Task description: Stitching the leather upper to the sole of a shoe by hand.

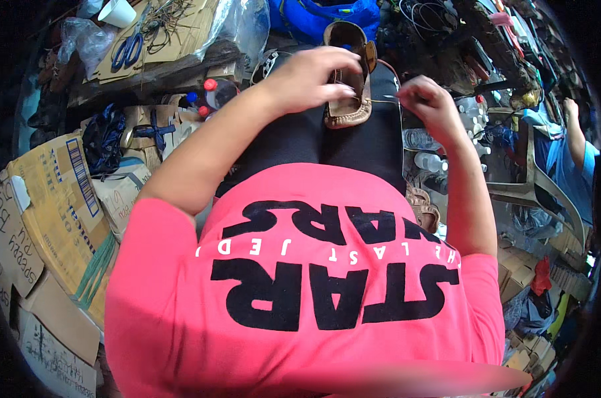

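A tan leather moccasin-style shoe (348,121) lies on my dark-trousered lap, its gathered toe seam toward me and its opening away. My left hand (310,78) reaches over the shoe's left side with bent fingers, its thumb inside the opening; the fingers' exact contact is partly hidden. Just right of the shoe, my right hand (427,105) is closed in a pinch on a thin pale needle (390,97). A light thread (378,101) runs between the shoe's right edge and that needle.
Blue-handled scissors (126,53) and cardboard lie on a bench at upper left, near a white cup (117,12). Red-capped bottles (219,93) stand left of my legs. Cartons (55,186) crowd the left; clear bottles (430,161) and a chair (532,176) are right. Another person's arm (577,136) shows far right.
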The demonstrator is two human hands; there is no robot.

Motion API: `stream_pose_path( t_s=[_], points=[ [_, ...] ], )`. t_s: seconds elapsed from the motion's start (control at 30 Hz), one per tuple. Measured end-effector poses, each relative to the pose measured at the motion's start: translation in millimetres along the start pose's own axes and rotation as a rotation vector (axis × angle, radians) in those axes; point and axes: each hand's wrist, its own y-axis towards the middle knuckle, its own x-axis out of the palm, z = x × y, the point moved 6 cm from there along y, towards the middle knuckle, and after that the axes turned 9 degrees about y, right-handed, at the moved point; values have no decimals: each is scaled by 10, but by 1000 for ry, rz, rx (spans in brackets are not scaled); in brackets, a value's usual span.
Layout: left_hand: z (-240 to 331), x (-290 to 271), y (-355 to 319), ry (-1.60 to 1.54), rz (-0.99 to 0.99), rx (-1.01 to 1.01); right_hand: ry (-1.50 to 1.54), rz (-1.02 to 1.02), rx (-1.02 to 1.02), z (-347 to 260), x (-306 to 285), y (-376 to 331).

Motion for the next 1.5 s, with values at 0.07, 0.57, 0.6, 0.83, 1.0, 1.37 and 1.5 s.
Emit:
stream_pose_path(
  t_s=[0.07,0.57,0.6,0.83,1.0,1.37,1.5],
  points=[
    [7,218,200,-68,-205,-111,58,-17,16,46,127,140],
    [-175,534,231,-374,-536,-162,102,-98,63,195,326,60],
    [-173,529,238,-377,-537,-162,123,-67,61,208,316,33],
    [-185,581,201,-435,-549,-142,141,-63,68,202,314,-3],
    [-174,549,191,-461,-552,-174,76,-15,-44,66,344,-54],
    [-134,561,256,-223,-583,-15,-866,-220,-210,-688,621,-12],
    [-237,636,351,-196,-548,-69,-756,-149,-210,-414,654,94]
  ],
)
